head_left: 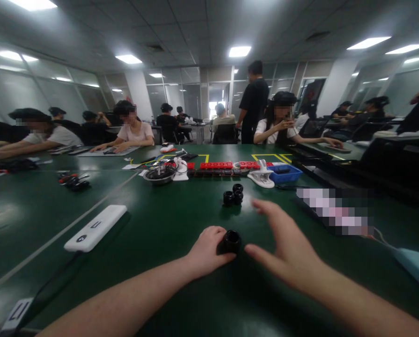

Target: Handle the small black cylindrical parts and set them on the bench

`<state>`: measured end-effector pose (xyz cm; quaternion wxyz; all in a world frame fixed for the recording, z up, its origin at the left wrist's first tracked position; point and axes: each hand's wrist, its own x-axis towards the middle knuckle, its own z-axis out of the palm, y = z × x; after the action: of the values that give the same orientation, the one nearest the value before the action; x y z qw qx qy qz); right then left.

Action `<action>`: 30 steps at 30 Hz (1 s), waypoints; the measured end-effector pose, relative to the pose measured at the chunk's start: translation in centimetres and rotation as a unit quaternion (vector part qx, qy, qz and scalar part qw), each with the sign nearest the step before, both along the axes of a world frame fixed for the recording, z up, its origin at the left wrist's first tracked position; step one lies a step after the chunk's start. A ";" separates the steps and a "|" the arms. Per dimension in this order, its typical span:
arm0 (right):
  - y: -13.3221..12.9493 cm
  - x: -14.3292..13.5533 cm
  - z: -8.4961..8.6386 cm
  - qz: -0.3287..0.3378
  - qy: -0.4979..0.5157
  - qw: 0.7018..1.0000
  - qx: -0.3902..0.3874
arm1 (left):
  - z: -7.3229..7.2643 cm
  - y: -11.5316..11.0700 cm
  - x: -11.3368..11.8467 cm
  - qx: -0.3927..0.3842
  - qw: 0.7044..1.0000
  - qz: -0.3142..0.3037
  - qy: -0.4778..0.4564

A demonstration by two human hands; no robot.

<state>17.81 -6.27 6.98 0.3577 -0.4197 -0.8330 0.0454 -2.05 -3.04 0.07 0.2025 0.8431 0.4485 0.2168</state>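
My left hand [207,250] is closed around a black, ring-like cylindrical part [232,241] with a round opening on top, low over the green table [160,290]. To the right of that part, my right hand [283,238] is open, thumb and fingers spread apart, with nothing in it. Farther forward, a small cluster of similar black cylindrical parts [233,195] stands together on the tabletop. Their exact kind I cannot make out.
A white power bank [97,228] with a cable lies at left. Across the middle stand a cable-filled dish [160,174], red blocks [216,165], a white clip stand [261,177] and a blue bin [285,173]. A blurred-out phone-like object [334,210] lies right. People sit beyond.
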 end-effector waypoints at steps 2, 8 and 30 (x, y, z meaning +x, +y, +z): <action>1.3 -1.2 -1.7 0.022 -0.046 0.998 -0.039 | -0.1 0.2 0.2 -0.001 1.000 0.006 -0.007; 3.5 -2.6 -6.5 0.043 -0.066 0.991 -0.109 | -0.1 0.6 0.4 -0.024 1.000 -0.008 -0.004; 4.0 -1.8 -6.9 0.118 -0.003 0.986 -0.115 | -0.1 0.9 0.0 -0.068 0.997 -0.023 -0.017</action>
<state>16.02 -2.26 0.10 0.2971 -0.3568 -0.8669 0.1813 -2.02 -2.11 0.02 0.2719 0.8337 0.4389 0.1958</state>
